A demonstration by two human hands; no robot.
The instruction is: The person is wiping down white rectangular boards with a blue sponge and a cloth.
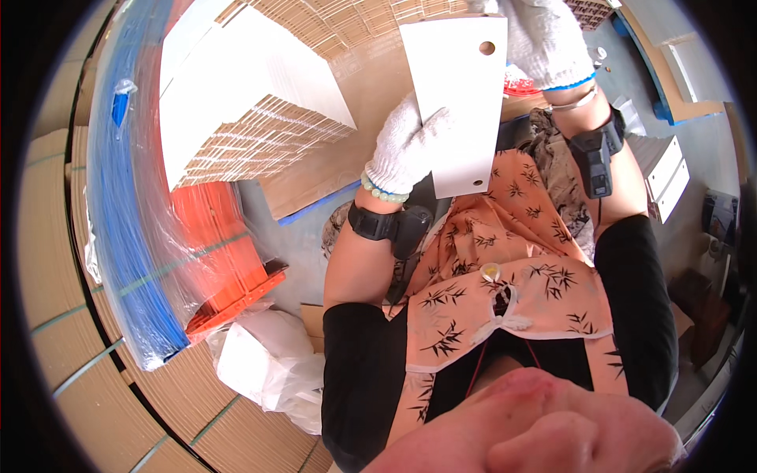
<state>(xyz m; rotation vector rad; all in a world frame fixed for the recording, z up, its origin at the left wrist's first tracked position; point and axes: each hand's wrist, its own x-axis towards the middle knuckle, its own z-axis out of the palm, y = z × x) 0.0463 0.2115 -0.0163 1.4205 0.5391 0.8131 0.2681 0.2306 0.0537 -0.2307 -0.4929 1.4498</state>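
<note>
A workshop floor of grey concrete (pixel 296 236) is showing through the middle of the frame, crowded by stock on every side. Stacks of brown corrugated cardboard (pixel 55 276) are curving along the left edge and the bottom left, bent by the lens. Beside them a blue and orange bundle wrapped in clear plastic film (pixel 150 236) is running from the top left down to the lower left. In the upper middle, a stack of white sheets (pixel 252 87) is sitting on corrugated layers, its upper part cut off by the frame. A crumpled white plastic bag (pixel 264 359) is lying at the lower left of centre.

In the upper centre, a white flat card with two round holes (pixel 465 102) is being held upright. The left hand (pixel 402 146), in a white knit glove, is gripping the card's left edge, with the thumb lying across its front and the fingers hidden behind. The right hand (pixel 544 39), also gloved, is closing on the card's upper right corner; its fingertips are cut off by the top of the frame, so the exact grip is hard to make out. A green bead bracelet (pixel 384 191) and a black wrist device (pixel 390 226) are sitting on the left wrist. Things at the far right edge are too dark and warped to name.
</note>
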